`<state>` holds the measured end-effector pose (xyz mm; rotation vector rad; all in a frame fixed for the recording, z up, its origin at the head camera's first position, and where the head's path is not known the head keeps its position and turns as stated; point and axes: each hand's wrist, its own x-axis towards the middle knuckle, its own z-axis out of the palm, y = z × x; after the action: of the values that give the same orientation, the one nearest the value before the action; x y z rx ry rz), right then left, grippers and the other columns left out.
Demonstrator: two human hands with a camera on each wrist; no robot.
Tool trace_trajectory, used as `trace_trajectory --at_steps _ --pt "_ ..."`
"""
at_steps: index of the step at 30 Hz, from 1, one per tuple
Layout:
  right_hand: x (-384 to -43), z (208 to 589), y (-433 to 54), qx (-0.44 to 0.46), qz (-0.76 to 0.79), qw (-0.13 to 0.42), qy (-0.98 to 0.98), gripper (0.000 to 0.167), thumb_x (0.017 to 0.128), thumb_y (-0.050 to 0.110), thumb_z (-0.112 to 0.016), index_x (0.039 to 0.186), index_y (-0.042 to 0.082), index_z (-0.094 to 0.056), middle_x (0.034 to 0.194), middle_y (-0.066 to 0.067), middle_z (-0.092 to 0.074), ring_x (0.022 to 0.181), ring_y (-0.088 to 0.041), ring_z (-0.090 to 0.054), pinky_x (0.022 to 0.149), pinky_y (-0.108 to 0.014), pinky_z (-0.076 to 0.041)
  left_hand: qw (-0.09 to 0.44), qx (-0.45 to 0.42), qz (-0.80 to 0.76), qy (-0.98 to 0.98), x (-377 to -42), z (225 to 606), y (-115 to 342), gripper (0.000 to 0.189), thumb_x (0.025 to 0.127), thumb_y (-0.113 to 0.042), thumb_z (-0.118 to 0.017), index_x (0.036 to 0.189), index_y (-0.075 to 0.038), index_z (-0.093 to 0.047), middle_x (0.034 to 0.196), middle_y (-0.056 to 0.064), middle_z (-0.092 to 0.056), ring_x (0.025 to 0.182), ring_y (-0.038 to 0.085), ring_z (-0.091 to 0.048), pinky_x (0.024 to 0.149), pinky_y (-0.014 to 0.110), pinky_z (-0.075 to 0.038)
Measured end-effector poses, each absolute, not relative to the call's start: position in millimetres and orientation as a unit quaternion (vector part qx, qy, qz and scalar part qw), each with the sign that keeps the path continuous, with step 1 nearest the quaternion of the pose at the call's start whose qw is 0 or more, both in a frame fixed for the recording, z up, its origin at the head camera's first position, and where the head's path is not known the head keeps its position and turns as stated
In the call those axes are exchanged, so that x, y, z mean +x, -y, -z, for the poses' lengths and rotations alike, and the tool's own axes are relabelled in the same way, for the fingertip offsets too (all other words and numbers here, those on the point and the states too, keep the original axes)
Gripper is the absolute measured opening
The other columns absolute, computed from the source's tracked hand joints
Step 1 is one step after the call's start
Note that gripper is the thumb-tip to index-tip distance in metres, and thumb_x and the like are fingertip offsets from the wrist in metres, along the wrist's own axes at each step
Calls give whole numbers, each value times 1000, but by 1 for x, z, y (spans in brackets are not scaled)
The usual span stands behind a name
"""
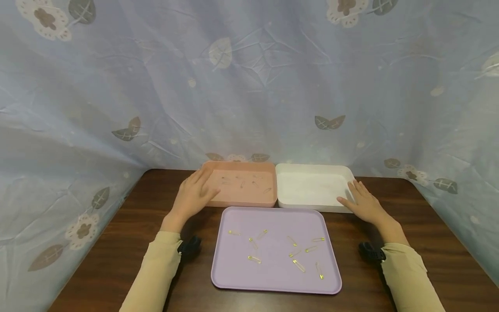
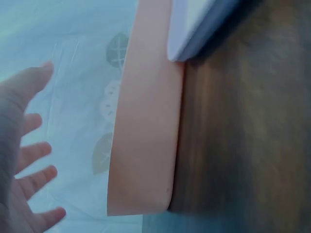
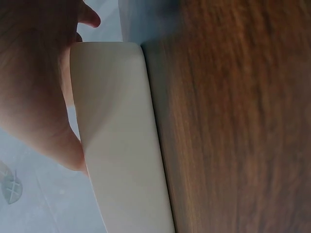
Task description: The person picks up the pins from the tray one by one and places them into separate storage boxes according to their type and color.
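Note:
My left hand (image 1: 192, 194), fingers spread and fairly straight, hovers at the left end of a peach tray (image 1: 238, 203); the left wrist view shows its fingers above the tray's side wall (image 2: 146, 131). Several silver safety pins (image 1: 242, 184) lie scattered inside. My right hand (image 1: 367, 207) is at the right end of a white tray (image 1: 304, 207), fingers extended, with the thumb at the rim in the right wrist view. Neither hand holds anything. Nearer to me lies a lilac tray (image 1: 273, 221) with several yellow-gold safety pins (image 1: 299, 266) spread over it.
The peach and white trays stand side by side at the back of the dark wooden table (image 1: 128, 242), close against a pale blue floral cloth (image 1: 249, 95). The lilac tray sits in front of them, between my forearms. A black band (image 1: 189, 247) circles each wrist.

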<state>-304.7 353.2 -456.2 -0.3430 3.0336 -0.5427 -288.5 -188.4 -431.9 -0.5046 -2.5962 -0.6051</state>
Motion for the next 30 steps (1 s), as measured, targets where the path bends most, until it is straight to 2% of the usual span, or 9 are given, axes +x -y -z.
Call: trace_trajectory --at_steps 6,11,15,18,20,25,28,30 --pt "-305 456 -353 -111 181 16 -977 88 98 55 -44 152 -7 -14 159 -33 -4 147 -50 -3 110 -73 -11 298 -251 249 887 -275 434 190 59 83 -27 -76 135 -7 -57 133 16 -60 120 38 -54 97 59 -43" --pt "-308 457 -353 -112 183 12 -977 88 98 55 -44 152 -8 -14 158 -33 -4 147 -50 -3 111 -72 -12 308 -284 266 868 -266 434 191 50 80 -17 -80 126 -7 -64 121 15 -65 108 32 -57 89 52 -48" --pt "-309 459 -354 -109 183 9 -977 88 98 55 -44 152 -8 -14 158 -33 -3 147 -50 -4 111 -72 -12 250 -281 305 875 -258 438 188 45 82 -20 -79 124 -11 -65 114 7 -66 103 25 -59 86 44 -50" --pt "-309 460 -355 -107 182 8 -977 88 98 55 -44 152 -8 -15 159 -33 -3 147 -50 -4 111 -72 -12 185 -266 350 879 -252 442 183 40 84 -24 -77 120 -12 -67 109 6 -67 100 23 -62 84 42 -53" --pt "-308 460 -355 -106 182 7 -978 87 98 55 -44 152 -8 -15 159 -33 -4 147 -50 -3 111 -72 -12 144 -257 383 875 -249 444 180 35 84 -22 -77 116 -10 -69 102 7 -67 92 22 -63 79 37 -53" --pt "-307 461 -356 -105 186 7 -977 87 98 54 -45 152 -8 -15 159 -33 -4 147 -49 -3 111 -72 -12 56 -248 443 860 -242 444 171 28 84 -16 -76 110 -5 -71 90 8 -63 78 15 -54 70 24 -47" --pt "-306 460 -357 -105 185 8 -977 87 98 54 -45 152 -7 -16 159 -33 -5 148 -49 -4 110 -73 -13 13 -254 449 856 -240 446 168 28 85 -18 -75 110 -5 -71 90 9 -60 77 11 -49 68 21 -43" --pt "-306 460 -357 -105 184 7 -977 87 98 54 -45 152 -7 -16 159 -33 -6 147 -49 -5 110 -72 -13 -15 -253 447 858 -238 444 166 28 85 -19 -75 110 -6 -71 93 13 -59 79 14 -49 69 21 -42"
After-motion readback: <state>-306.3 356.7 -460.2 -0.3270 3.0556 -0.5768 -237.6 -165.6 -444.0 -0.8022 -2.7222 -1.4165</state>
